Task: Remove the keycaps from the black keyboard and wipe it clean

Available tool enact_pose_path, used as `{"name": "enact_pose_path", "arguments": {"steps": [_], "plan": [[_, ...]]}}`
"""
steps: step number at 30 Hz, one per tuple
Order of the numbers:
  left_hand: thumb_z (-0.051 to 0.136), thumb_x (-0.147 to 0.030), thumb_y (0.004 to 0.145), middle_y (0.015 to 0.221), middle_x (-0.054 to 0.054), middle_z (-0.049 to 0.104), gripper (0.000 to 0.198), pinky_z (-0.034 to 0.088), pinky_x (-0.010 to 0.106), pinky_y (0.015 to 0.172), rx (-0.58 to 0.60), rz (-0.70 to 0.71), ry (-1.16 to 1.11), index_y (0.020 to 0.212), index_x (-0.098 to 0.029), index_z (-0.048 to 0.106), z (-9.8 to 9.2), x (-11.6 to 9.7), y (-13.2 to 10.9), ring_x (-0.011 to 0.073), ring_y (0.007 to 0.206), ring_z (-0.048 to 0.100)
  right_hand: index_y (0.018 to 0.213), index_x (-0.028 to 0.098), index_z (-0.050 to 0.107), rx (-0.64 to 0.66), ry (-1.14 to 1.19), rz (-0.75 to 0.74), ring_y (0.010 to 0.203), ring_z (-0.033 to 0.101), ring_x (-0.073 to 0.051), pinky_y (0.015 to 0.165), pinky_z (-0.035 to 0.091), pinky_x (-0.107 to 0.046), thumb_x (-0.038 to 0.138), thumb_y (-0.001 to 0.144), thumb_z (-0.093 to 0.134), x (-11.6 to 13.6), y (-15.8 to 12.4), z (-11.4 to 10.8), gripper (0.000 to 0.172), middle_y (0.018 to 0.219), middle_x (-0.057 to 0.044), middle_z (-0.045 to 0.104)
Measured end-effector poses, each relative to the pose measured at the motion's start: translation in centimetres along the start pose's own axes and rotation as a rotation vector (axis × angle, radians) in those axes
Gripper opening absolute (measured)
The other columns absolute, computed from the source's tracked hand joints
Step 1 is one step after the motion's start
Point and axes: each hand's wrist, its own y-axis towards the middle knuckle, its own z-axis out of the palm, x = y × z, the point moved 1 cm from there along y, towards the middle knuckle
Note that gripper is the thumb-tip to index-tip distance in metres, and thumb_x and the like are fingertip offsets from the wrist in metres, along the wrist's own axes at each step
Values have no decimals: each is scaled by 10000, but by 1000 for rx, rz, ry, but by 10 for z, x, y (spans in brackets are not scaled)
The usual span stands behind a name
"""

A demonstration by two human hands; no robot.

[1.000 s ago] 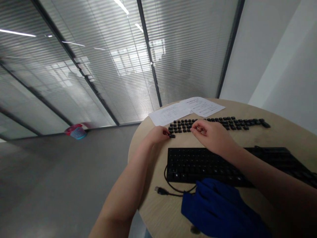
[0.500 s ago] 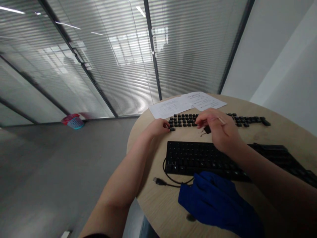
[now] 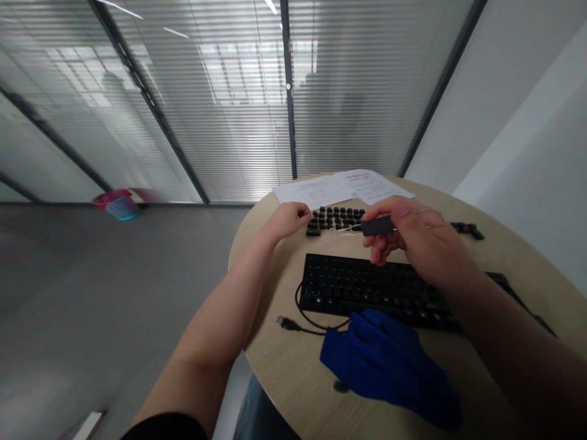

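My right hand (image 3: 413,235) grips a keycap puller (image 3: 376,226) by its black handle, with thin wire ends sticking out to both sides. The puller is over the front of the loose black keycaps (image 3: 337,215), which lie in rows on the table. At the left end of those rows is my left hand (image 3: 291,219), fingers curled in and tips against the outermost keycaps; whether one is between them I cannot make out. Nearer to me lies a black keyboard (image 3: 348,284), partly hidden by my right forearm.
A blue cloth (image 3: 389,366) lies over the keyboard's front edge. Beside it are a USB plug and cable (image 3: 288,323) and a small dark item (image 3: 340,386). Printed sheets (image 3: 316,191) lie at the back of the round table (image 3: 270,293). On the floor stands a basket (image 3: 121,206).
My right hand has turned and lifted a little, bringing the keycap puller level and into plain sight. My left hand stays by the left end of the keycap rows. The view has shifted slightly.
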Motion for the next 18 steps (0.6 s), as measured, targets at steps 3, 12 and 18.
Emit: {"name": "enact_pose_path", "arguments": {"steps": [3,12,18], "plan": [[555,-328,953,729,32,662,270,376,304,672,-110,-6,-20,759,-183,675,-7,3,1,164,689,543,1069,248,625,33,94,24,507,671,-158,448,532,-283,657,903,649,1,2,-7,443,828,-26,709],[490,-383,981,704,14,629,330,381,303,671,-282,-4,-49,737,-200,614,-13,-7,-5,177,697,561,899,228,581,68,272,226,325,408,-89,307,332,-193,583,897,625,-18,1,12,358,493,92,452],[534,-349,937,697,11,644,300,379,296,646,-177,37,-44,693,-197,620,-28,-27,-2,174,686,553,811,215,538,211,308,379,314,230,-53,313,179,-157,688,862,612,-60,-4,38,482,418,139,297]]}}
